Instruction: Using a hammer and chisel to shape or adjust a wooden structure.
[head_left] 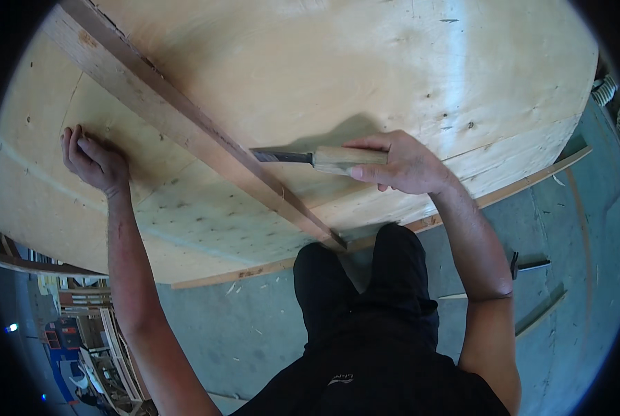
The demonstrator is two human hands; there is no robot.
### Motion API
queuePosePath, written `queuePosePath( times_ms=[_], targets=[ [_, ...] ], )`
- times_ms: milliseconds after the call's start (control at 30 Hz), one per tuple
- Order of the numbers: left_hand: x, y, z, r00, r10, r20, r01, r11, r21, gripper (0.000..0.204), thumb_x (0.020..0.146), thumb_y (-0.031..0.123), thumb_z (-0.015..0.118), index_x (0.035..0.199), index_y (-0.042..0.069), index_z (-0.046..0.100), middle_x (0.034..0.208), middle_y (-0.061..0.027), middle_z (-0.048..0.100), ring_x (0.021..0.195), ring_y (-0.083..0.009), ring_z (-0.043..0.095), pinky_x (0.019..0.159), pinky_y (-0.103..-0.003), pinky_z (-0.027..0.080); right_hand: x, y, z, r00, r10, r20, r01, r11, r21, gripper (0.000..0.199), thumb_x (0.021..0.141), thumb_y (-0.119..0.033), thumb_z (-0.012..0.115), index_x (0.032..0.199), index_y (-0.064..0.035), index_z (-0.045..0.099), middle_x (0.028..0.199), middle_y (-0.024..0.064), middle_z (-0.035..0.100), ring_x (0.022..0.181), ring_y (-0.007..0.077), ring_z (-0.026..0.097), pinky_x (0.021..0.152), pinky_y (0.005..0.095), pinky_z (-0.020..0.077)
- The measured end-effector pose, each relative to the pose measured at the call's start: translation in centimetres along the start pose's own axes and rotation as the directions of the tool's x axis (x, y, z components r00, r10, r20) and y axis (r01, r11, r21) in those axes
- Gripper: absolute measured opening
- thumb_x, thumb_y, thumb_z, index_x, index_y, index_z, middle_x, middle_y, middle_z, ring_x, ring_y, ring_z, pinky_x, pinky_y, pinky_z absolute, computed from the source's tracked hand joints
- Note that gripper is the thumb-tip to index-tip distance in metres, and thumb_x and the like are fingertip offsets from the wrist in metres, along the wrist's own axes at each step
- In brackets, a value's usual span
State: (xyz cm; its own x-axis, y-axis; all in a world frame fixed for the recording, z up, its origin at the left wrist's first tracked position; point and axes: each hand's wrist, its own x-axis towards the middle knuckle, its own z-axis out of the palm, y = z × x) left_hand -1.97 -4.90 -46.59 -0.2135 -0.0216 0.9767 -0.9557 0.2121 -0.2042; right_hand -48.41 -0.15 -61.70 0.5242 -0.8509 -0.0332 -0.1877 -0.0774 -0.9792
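Observation:
My right hand [408, 165] is wrapped round the pale wooden handle of a chisel [351, 159]. Its dark blade points left, and the tip meets the edge of a squared wooden batten [206, 144]. That batten runs slantwise across a big plywood panel [365, 62], from the far left down to my knees. On the other side of the batten, my left hand [96, 161] rests against the plywood. Its fingers are loosely bent and slightly apart, with nothing visible in them.
A long wooden strip [531, 177] edges the panel's near side. On the grey floor [268, 312] lie wood chips, a hammer [528, 265] and a loose stick [542, 313]. Stacked timber [109, 353] stands at the lower left. Knots and small marks dot the plywood.

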Motion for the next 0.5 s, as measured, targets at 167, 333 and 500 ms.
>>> queuePosePath(
  times_ms=[167, 333, 500],
  targets=[
    [0.4, -1.3, 1.6, 0.998, -0.051, -0.027, 0.05, 0.999, -0.005, 0.036, 0.101, 0.03, 0.049, 0.112, 0.0, 0.065, 0.121, -0.0179, 0.059, 0.115, -0.0304, 0.054, 0.101, -0.038, 0.043, -5.4, 5.3, 1.9, 0.975, 0.223, -0.026, -0.224, 0.973, -0.056, 0.053, 0.085, -0.033, 0.071, 0.126, 0.0001, 0.061, 0.099, 0.0156, 0.07, 0.077, 0.0206, 0.069, 0.071, 0.0323, 0.0563],
    [-6.3, 15.0, -1.5, 0.921, 0.322, 0.22, -0.189, 0.862, -0.471, 0.063, 0.086, 0.033, 0.075, 0.136, 0.005, 0.048, 0.143, -0.0188, 0.046, 0.132, -0.0375, 0.044, 0.108, -0.054, 0.038, -10.9, 13.0, 3.9, 0.982, 0.13, -0.139, -0.176, 0.902, -0.394, 0.06, 0.085, -0.045, 0.063, 0.123, 0.0011, 0.061, 0.112, 0.0234, 0.066, 0.103, 0.0365, 0.064, 0.092, 0.0424, 0.0502],
    [-16.0, 34.4, -8.0, 0.681, 0.371, 0.631, 0.185, 0.746, -0.639, 0.077, 0.076, 0.04, 0.08, 0.138, 0.01, 0.047, 0.148, -0.0217, 0.037, 0.137, -0.0471, 0.033, 0.109, -0.061, 0.029, -14.9, 11.5, 5.9, 0.993, 0.12, -0.015, -0.119, 0.948, -0.296, 0.059, 0.086, -0.047, 0.063, 0.121, -0.0001, 0.061, 0.111, 0.0226, 0.066, 0.103, 0.0376, 0.064, 0.091, 0.0435, 0.0509]
  ],
)
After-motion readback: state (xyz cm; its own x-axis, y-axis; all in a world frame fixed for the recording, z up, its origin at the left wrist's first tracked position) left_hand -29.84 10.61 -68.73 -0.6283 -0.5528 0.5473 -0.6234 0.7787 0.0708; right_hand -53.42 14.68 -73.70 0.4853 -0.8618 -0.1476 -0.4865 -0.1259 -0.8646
